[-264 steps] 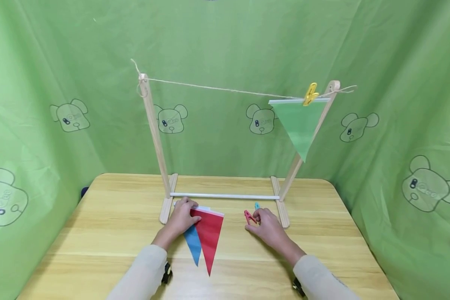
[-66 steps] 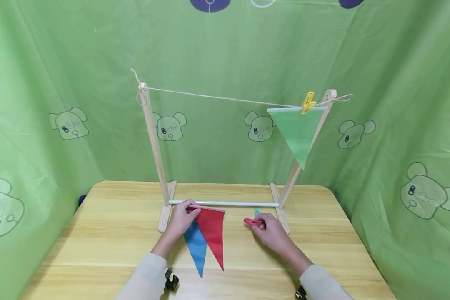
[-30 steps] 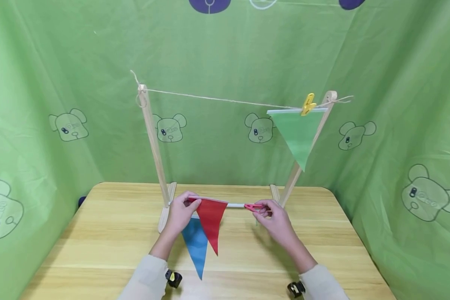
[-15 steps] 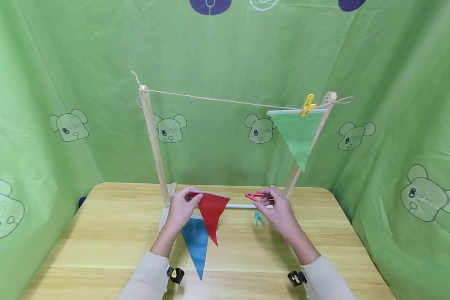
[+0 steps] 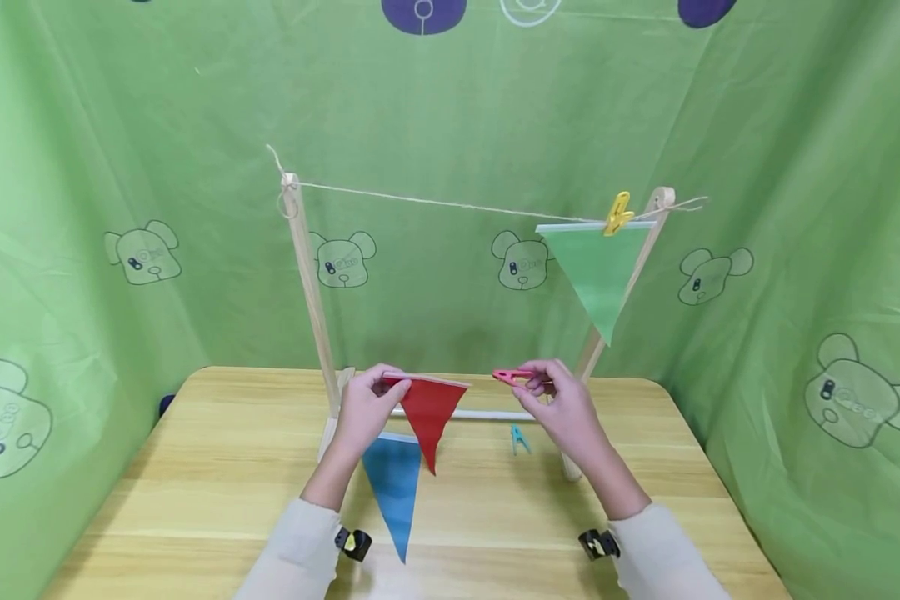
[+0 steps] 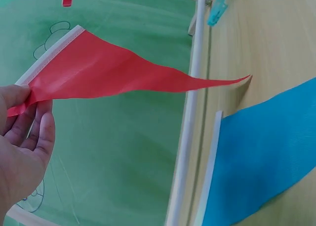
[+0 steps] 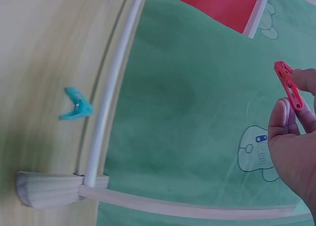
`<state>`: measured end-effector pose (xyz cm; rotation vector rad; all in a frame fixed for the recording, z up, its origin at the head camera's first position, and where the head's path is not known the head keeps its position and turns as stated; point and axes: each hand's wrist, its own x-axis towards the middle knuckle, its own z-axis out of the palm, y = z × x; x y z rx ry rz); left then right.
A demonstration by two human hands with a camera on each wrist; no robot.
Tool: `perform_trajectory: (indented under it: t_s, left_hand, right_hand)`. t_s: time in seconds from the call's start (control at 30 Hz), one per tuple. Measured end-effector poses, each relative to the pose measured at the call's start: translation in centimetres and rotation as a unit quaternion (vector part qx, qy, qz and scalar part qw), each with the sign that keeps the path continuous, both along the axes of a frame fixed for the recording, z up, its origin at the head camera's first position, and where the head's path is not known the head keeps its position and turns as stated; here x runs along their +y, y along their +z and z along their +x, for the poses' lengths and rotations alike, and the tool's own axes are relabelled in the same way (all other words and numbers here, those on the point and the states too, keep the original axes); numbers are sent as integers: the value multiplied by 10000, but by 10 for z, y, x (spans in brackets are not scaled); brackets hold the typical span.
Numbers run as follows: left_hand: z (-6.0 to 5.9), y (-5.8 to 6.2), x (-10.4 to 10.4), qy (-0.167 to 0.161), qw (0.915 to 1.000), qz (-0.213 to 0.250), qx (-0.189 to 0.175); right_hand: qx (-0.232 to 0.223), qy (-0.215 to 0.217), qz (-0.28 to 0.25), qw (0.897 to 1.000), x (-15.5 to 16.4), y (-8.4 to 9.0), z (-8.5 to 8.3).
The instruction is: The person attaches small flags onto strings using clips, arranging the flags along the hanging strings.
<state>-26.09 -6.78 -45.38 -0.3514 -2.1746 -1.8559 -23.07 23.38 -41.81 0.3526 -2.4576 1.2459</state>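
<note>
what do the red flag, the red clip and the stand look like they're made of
Red flag: thin matte fabric or plastic sheet, probably; it hangs limp, with a white hem. Red clip: likely moulded plastic, uniformly bright pink-red. Stand: pale unfinished wood by its visible grain, with a white crossbar of unclear material.

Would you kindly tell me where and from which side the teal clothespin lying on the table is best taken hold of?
Probably by its splayed handle ends, coming from above: the teal clothespin lies flat on the table, apart from the white rod, so thumb and forefinger could pinch its two sides there and squeeze it open.
</note>
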Motion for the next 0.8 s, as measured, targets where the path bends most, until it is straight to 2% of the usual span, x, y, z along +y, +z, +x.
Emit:
perform_trajectory:
  t_s: [0.17,0.3,0.57,0.8]
  left_hand:
    - [-1,8,2,-19,9998,65,190]
    - [-1,14,2,-3,9996,-90,281]
    - [-3,27,4,16,9995,-86,301]
    - [-4,35,8,-178,9996,92,175]
  right_hand:
    - [183,56,54,9998,0,10,-2]
    - [288,78,90,9995,1,19,-1]
    - [381,145,47,9992,3,39,-4]
    - [423,108,-89,9990,5,52,-5]
